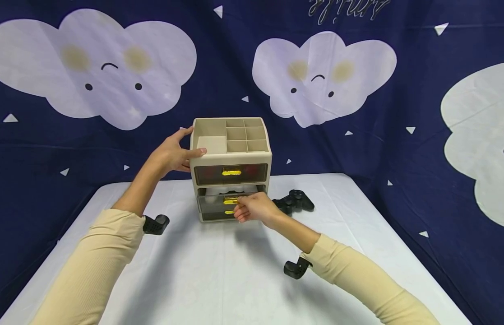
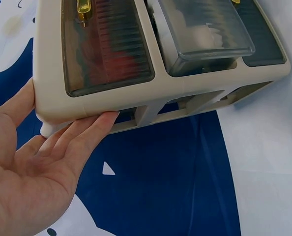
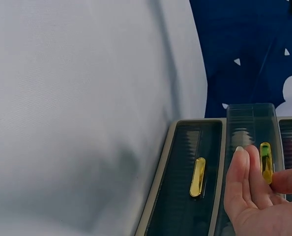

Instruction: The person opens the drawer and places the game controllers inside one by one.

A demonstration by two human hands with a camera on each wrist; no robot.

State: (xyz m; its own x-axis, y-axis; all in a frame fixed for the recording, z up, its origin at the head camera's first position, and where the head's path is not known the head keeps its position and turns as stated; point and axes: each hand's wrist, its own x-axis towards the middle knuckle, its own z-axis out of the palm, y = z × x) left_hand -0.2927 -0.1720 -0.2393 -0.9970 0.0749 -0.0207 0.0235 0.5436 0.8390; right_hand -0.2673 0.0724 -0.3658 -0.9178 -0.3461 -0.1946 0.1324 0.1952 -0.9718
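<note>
A cream drawer unit (image 1: 231,159) is set towards the far edge of the white table (image 1: 219,280), near the centre of the head view. At ten o'clock on it, its upper corner is held by the left hand (image 1: 170,154): the thumb is laid over the top front rim, and the fingers, fairly straight, are rested against the side. At five o'clock, the yellow handle (image 3: 266,164) of the middle drawer (image 2: 210,29) is pinched between thumb and forefinger of the right hand (image 1: 257,210), with the other fingers loosely bent. The middle drawer is drawn partly out, while the top drawer (image 1: 209,175) and bottom drawer (image 3: 205,137) are seated flush. A black game controller (image 1: 298,201) is placed at four o'clock, just beside the unit and partly hidden by the right hand.

The unit is judged to be stiff, smooth plastic, light enough to be dragged by a drawer (what is stored inside cannot be told for certain), so a steadying hold is best kept at the ten o'clock corner. The clear drawer front may be slippery and liable to crack if forced; it is best taken by the middle of the handle and moved straight.
</note>
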